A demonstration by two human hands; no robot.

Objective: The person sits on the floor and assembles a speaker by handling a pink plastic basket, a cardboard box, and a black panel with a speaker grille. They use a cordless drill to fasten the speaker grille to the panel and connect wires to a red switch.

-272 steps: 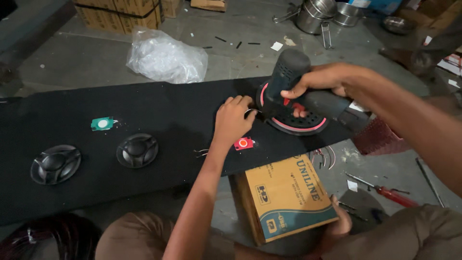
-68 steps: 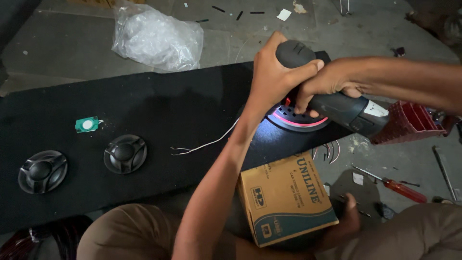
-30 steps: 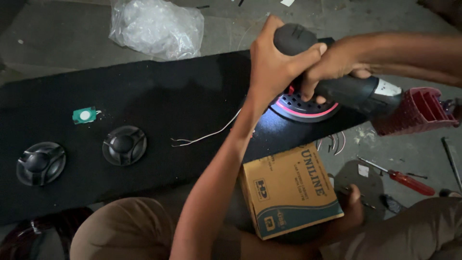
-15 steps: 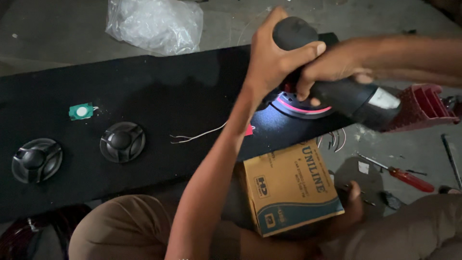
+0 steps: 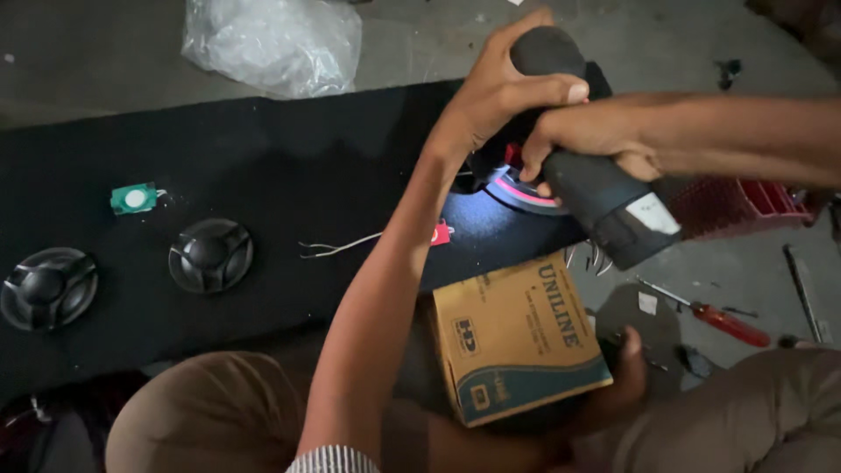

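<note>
- The left hand is wrapping tightly around the rounded black rear end of a cordless power drill, fingers curled over its matte top, thumb side pressing against the housing.
- The right hand is gripping the same drill lower down, closed around its dark rubbery grip, with the forearm running off to the right.
- The drill is tilting down toward the surface just beneath both hands; its blocky battery base with a pale label is pointing down and to the right of the right hand.
- Directly under the hands, a round speaker ring with a pink-red rim is sitting in a long black carpeted panel, lit by the drill's small light.
- Just below the left wrist, a small red tag is lying on the fuzzy panel, and a thin pale wire is trailing leftward from it.
- Well to the left of the hands, two round black domed speaker grilles are lying on the panel, with a small green terminal piece above them.
- Below the hands, a tan and blue cardboard box is resting at the panel's edge.
- To the lower right of the right hand, a red-handled screwdriver is lying on the grey concrete floor.
- Far up and left of the hands, a crumpled clear plastic bag is lying on the floor.
</note>
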